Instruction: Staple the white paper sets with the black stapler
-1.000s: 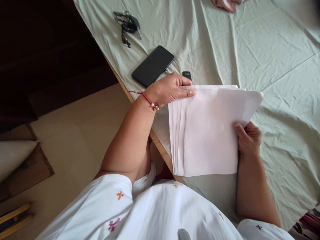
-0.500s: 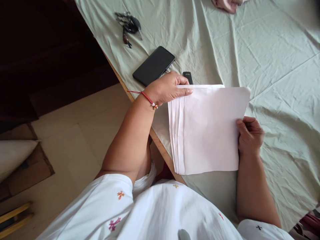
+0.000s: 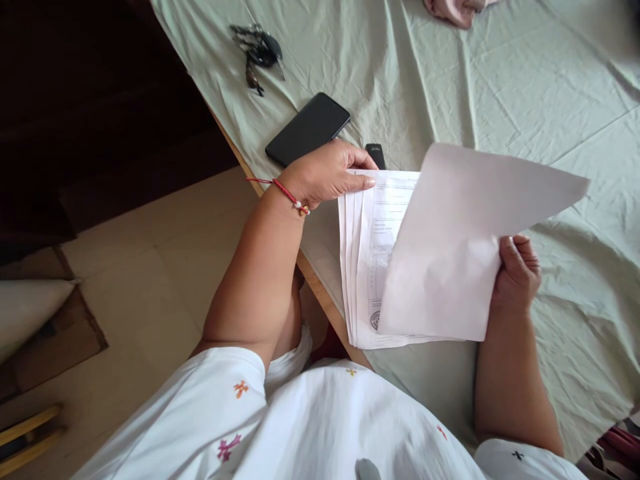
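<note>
My left hand (image 3: pixel 333 175) pinches a stack of printed papers (image 3: pixel 381 267) at its upper left corner, thumb on top. The stack's left edges are fanned, and its top page shows printed lines, a table and a round stamp low down. My right hand (image 3: pixel 517 272) is closed on the right edge of a single blank-looking sheet of paper (image 3: pixel 450 253). That sheet is tilted across the stack's right part, and its upper right corner sticks out over the cloth.
A pale green cloth (image 3: pixel 575 87) covers the bed-like surface. A black phone (image 3: pixel 307 130) lies beyond my left wrist, with a small black device (image 3: pixel 375 155) beside it. Keys (image 3: pixel 257 53) lie farther off. Pink fabric (image 3: pixel 453 10) is at the top edge.
My right hand has moved right and pulled the top sheet away from the stack, turning it and uncovering the printed page beneath. My left hand stays nearly in place on the stack.
</note>
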`<state>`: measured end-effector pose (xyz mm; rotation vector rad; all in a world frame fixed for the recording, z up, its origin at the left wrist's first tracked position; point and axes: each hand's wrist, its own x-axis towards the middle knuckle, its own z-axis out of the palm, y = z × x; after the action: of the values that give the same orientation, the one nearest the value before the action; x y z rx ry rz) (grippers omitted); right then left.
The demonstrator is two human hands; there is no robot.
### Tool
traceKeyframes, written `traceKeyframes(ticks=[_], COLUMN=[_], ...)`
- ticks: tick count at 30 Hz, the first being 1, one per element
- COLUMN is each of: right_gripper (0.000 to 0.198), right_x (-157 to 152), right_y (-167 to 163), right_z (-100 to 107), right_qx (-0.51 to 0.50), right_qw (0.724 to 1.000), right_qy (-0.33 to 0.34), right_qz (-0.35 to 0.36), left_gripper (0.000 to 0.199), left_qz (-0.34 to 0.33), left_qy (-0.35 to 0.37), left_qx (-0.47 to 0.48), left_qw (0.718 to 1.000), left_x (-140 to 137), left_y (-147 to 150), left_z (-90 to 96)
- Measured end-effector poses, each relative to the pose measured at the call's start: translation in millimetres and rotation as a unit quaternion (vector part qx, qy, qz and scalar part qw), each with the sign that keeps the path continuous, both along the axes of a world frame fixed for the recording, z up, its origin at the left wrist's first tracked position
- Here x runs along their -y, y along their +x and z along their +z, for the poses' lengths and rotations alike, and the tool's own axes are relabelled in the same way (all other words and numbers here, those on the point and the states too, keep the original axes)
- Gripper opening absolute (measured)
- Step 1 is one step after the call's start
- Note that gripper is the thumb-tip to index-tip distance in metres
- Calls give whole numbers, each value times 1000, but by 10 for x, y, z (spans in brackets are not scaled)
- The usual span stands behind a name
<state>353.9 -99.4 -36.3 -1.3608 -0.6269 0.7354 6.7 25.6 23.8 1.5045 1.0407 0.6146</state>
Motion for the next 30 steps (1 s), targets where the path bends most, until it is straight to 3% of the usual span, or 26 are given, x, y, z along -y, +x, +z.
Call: traceKeyframes(ticks=[8,16,21,28,30], right_gripper=[34,32,25,50,48], right_x=[-5,68,75,41,49], right_y=[2,-114,-127,-148,-147], right_z=[41,19,-43,-17,15], right_qx=[-46,121,181,127,119], right_qw=[999,987,973,977,976], right_qy=[-1,-74,-63,-58,-78], right_qz=[-10,79,127,164,166], left_gripper=[11,6,8,18,17], left_qz=[-6,-15,-28,-49,-47], left_qy=[7,7,7,8,7], left_qx=[-13,-6,10,30,31], left_qw=[1000,1000,1000,998,998], left_x=[2,-26,5,22,14], left_y=[11,39,54,34,33], left_z=[-18,-31,-18,14,8])
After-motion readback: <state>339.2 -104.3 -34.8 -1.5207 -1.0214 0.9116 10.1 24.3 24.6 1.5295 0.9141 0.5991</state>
